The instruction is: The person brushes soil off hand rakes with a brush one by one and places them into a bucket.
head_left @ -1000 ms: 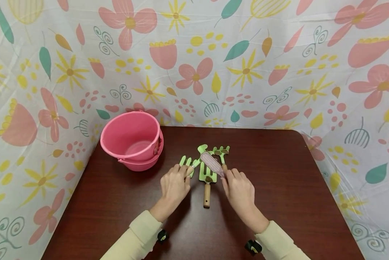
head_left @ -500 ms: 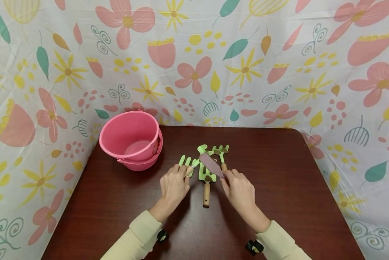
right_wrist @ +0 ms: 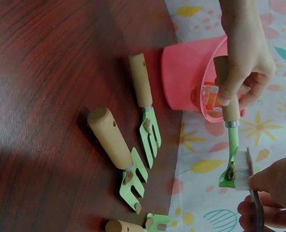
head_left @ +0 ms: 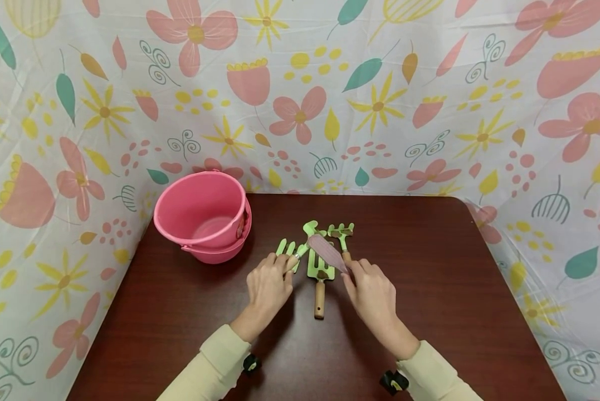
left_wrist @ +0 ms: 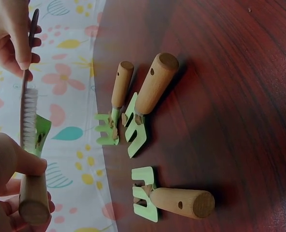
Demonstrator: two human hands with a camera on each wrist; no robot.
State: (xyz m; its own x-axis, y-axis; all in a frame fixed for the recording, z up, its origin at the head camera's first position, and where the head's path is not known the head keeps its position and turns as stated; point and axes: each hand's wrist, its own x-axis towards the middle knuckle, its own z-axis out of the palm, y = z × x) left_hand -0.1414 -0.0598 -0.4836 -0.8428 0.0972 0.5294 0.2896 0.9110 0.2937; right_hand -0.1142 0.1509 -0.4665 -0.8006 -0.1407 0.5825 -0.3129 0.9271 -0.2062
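My left hand point(head_left: 269, 281) grips the wooden handle of a small green hand hoe point(right_wrist: 234, 140), held above the table. Brown dirt clings to the hoe's head. A brush point(head_left: 326, 252) is in my right hand point(head_left: 372, 292), which pinches it by the handle. In the left wrist view, the brush's white bristles point(left_wrist: 29, 113) lie along the green head. Below lie a broad slotted fork point(head_left: 320, 298), a small rake point(head_left: 347, 234) and another fork point(head_left: 282, 247), all green with wooden handles. Brown clumps sit on them.
A pink bucket point(head_left: 199, 192) stands at the back left of the dark wooden table point(head_left: 430, 267), with a second pink rim showing beneath its own. A flowered cloth point(head_left: 300, 72) hangs behind and along the sides.
The brush has shifted slightly and its back has tilted over the hoe's head, which is a little farther up in the view. Both hands keep their hold; the tools on the table stay put.
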